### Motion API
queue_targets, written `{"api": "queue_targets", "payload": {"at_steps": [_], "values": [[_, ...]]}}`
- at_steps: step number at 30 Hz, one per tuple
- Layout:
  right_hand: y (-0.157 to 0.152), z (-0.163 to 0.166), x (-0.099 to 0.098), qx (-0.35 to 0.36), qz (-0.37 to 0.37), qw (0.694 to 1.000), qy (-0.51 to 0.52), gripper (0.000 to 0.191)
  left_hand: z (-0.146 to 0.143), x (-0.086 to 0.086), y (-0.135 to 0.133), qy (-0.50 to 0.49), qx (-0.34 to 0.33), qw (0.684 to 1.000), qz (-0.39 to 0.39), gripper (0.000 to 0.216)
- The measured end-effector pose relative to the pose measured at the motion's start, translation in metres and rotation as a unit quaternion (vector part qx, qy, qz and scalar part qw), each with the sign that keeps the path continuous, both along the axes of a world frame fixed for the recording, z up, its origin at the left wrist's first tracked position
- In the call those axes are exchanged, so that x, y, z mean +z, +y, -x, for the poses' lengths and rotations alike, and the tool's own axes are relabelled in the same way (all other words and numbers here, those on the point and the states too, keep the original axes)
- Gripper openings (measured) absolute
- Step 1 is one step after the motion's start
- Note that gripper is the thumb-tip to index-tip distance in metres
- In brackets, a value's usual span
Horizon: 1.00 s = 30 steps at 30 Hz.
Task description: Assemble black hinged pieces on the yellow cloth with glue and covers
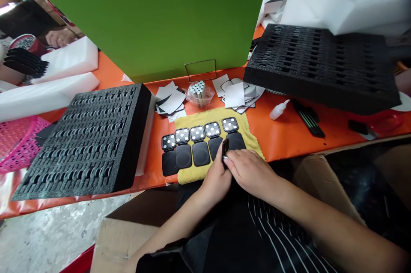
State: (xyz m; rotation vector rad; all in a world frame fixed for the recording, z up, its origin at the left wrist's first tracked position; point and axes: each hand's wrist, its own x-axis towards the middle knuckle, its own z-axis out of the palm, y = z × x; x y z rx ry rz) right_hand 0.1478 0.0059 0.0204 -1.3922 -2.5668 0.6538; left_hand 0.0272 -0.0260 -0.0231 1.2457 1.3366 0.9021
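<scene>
My left hand [218, 175] is closed around a small, thin black case [225, 147] and holds it on edge above the near side of a yellow cloth [221, 113]. From the right, my right hand [250, 167] presses its fingertips to the lower part of the same case, partly hiding it. Several opened black hinged cases [201, 153] lie in a row on and beside the cloth. White dots mark their upper halves [197, 132]; the lower halves are plain black. My hands cover part of the rightmost ones.
Black slotted foam trays [93, 136] [317, 65] stand left and right. Behind the cloth are white paper squares [235, 95] and a bag of small cylinders [199, 93]. A white squeeze bottle [279, 109] lies right. A green panel [160, 16] rises behind; another person's hand [61, 37] shows far left.
</scene>
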Motion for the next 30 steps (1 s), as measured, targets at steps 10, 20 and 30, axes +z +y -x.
{"api": "queue_targets", "payload": {"at_steps": [10,20,30], "values": [[-0.003,0.009,-0.009,-0.052,0.020,0.996,0.073,0.024,0.007,0.001,0.000,-0.032,-0.043,0.998,-0.012,0.065],[0.007,0.004,-0.016,-0.110,0.174,0.948,0.242,0.028,0.007,-0.004,-0.005,-0.121,0.035,0.992,0.023,0.069],[0.007,0.000,-0.007,-0.064,0.093,0.983,0.141,0.024,0.007,-0.002,-0.004,-0.093,0.009,0.995,0.022,0.067]]}}
